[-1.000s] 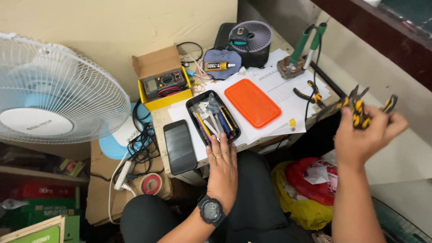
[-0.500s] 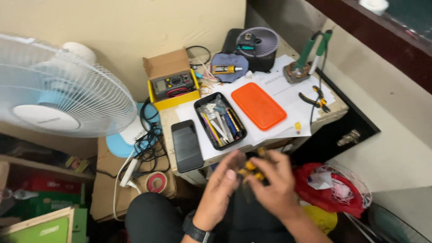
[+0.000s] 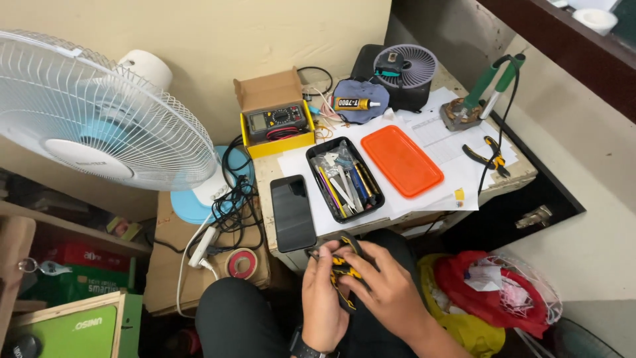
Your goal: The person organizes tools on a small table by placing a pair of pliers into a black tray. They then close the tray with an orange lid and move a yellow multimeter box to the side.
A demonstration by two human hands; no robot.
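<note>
Both hands have drawn in closer over the lap since half a second ago, and the view has steadied. Left hand [image 3: 324, 301] and right hand [image 3: 384, 292] curl together around black-and-yellow pliers [image 3: 343, 268], fingers closed on the handles, the tool caught between the palms just below the desk [image 3: 517, 174] edge. They seem to be getting a working grip on the pliers; next this likely calls for settling them in one hand. Just above the left hand lies a phone [image 3: 293, 212]; beyond the right, a tool tray [image 3: 344, 179] and an orange tray [image 3: 401, 160].
</note>
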